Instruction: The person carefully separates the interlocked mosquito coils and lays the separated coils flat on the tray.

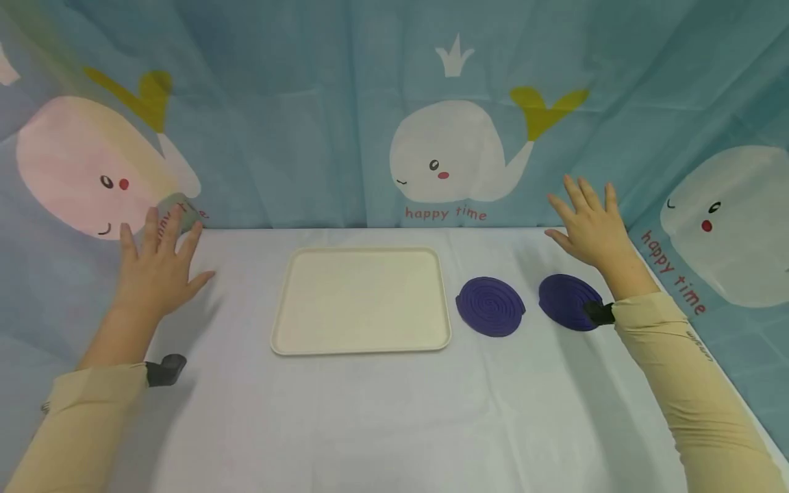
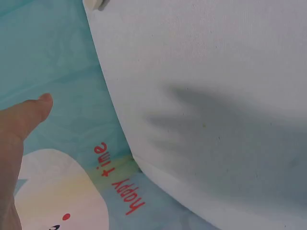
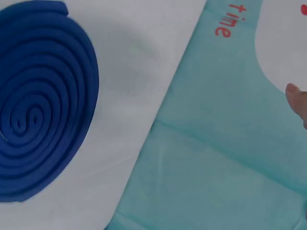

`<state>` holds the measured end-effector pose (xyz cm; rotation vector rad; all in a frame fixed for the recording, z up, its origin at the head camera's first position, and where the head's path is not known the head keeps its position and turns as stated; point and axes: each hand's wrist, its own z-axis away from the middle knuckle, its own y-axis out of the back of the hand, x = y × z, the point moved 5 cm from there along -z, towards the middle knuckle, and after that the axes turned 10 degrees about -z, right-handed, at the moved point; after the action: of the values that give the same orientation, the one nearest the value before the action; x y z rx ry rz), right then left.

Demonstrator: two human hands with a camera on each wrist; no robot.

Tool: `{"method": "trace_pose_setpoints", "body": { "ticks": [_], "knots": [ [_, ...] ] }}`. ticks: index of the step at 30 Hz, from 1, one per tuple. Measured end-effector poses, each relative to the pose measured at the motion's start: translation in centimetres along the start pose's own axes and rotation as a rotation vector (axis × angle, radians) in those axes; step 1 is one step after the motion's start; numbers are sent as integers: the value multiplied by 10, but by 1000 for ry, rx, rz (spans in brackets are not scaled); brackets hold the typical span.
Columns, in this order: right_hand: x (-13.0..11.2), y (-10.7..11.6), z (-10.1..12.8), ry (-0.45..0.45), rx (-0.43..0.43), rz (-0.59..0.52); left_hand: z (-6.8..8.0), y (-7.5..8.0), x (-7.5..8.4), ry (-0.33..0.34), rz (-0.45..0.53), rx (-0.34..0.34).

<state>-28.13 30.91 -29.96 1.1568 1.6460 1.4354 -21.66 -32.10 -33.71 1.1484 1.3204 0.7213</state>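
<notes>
My left hand (image 1: 154, 274) is held above the left side of the white table with its fingers spread and nothing in it. In the left wrist view only its thumb (image 2: 29, 115) shows, and a hand shadow falls on the cloth. My right hand (image 1: 594, 229), also spread and holding nothing, hovers past the far edge at the right. Nearest to it lies a purple spiral coaster (image 1: 564, 301), partly covered by the black wrist camera. The right wrist view shows a coiled spiral coaster (image 3: 48, 96) in blue. A second purple spiral coaster (image 1: 491, 307) lies to its left.
A cream rectangular tray (image 1: 364, 301) with a low rim lies flat left of the coasters. Behind the white tabletop (image 1: 345, 424) hangs a blue curtain (image 1: 296, 137) printed with whales, which also runs along both sides.
</notes>
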Motion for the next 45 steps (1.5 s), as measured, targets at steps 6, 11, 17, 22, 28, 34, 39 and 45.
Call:
{"method": "trace_pose_setpoints", "body": {
  "ticks": [6,11,17,22,28,34,39,45],
  "knots": [
    [-7,1,9,-16,82,-127,0,-5,18,6,110,-3],
    [-17,-2,28,13,201,-275,13,-9,48,26,397,-23],
    [-30,-5,52,-13,325,-390,17,-3,97,59,708,-25],
    [-42,-16,66,-46,401,-520,14,4,152,1,898,-19],
    [-54,-34,72,-104,370,-659,18,21,233,-55,1154,-28],
    [-57,-55,78,-185,363,-786,21,41,321,-153,1353,-124],
    [-55,-73,78,-270,353,-891,7,47,369,-92,1420,-133],
    [-58,-89,71,-320,314,-991,-10,56,407,104,1494,-204]
  ]
}}
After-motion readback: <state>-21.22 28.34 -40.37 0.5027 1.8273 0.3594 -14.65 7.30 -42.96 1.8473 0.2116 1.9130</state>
